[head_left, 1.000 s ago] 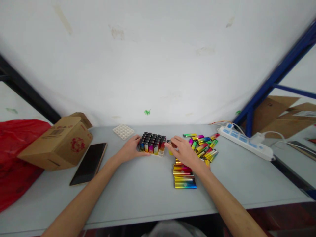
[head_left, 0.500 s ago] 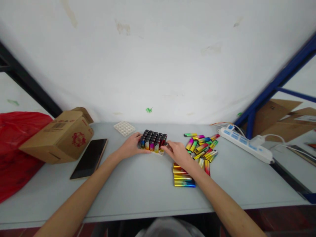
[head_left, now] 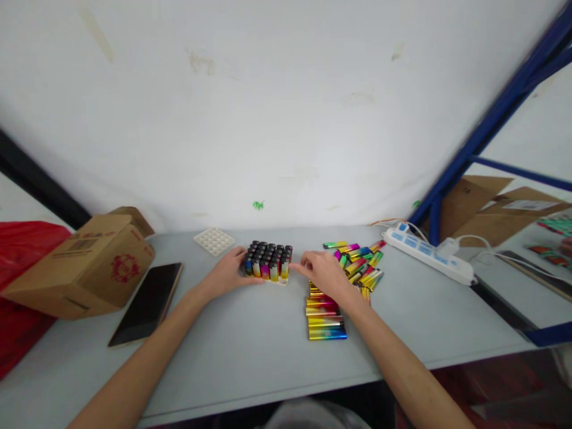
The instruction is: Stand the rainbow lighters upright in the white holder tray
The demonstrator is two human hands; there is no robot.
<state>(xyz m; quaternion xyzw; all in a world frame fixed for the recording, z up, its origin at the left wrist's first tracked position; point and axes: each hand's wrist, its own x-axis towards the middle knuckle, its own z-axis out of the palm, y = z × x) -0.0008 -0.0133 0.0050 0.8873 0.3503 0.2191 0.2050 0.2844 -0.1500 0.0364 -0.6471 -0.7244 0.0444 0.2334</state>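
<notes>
Several upright lighters [head_left: 265,269] with black tops stand in rows in a white tray [head_left: 282,282] near the middle of the table. My left hand [head_left: 229,275] grips the tray's left side, thumb along the front and fingers behind. Just right of the tray is my right hand [head_left: 320,271], its thumb or a finger stretched toward the front right lighter; the other fingers are curled, and no lighter shows in it. Beside and below it lies a row of metallic lighters [head_left: 325,320]. Loose colourful lighters [head_left: 361,262] are piled to its right.
An empty white tray [head_left: 214,241] lies near the wall. On the left are a dark phone [head_left: 147,304], a cardboard box [head_left: 84,262] and a red bag [head_left: 27,286]. A white power strip [head_left: 429,255] with cables lies right, by a blue frame [head_left: 451,179].
The camera view has shifted. One more lighter stands at the tray's front right corner, and my right hand has drawn slightly away from the tray. My left hand keeps its grip.
</notes>
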